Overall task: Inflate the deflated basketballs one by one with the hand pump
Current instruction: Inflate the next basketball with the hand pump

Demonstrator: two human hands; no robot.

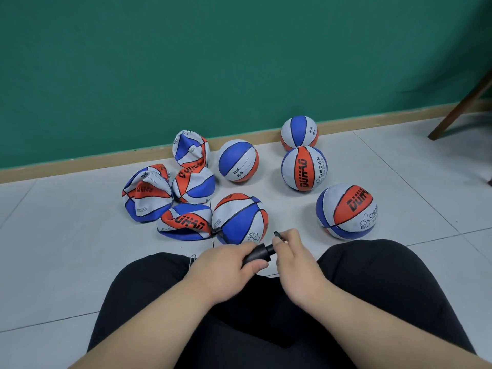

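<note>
Flat balls point(170, 193) left of round balls point(303, 167)

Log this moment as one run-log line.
left hand: grips black cylindrical hand pump | right hand: holds pump handle | hose: runs to nearest red-white-blue basketball | crumpled balls: floor left

Pump point(257, 254) fills gap between left hand point(226, 265) and right hand point(295, 259). Just ahead of left hand: part-filled ball point(239, 218), with flat ball point(183, 222) tight against its left; no way through. Farther ahead-left: heap of deflated balls point(149, 198), packed. Ahead of right hand: open floor point(290, 209) lane, near round ball point(346, 211) on its right, far round ball point(303, 167) closing its end. Outward of either hand: knees point(372, 267), then bare tiles. Far ahead-right: chair leg point(458, 113).
</note>
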